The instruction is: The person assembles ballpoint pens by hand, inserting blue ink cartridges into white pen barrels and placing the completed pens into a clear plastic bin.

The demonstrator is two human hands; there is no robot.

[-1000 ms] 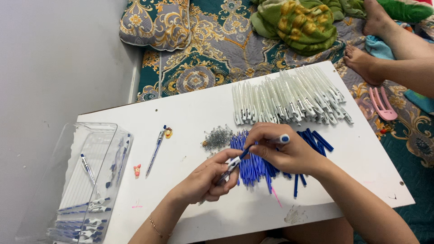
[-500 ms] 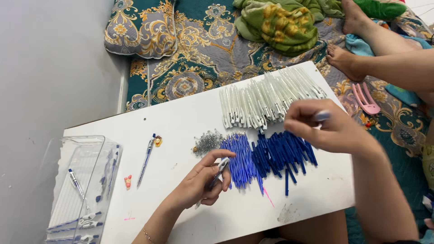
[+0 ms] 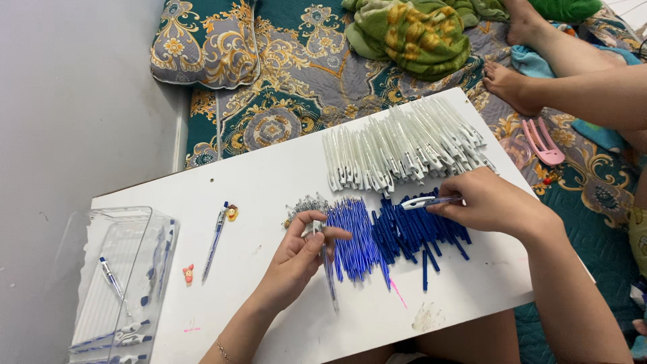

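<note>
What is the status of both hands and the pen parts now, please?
Left hand pinches a thin blue refill beside the small springs. Right hand holds a white pen barrel over the blue refill pile. Nothing in the way.
</note>
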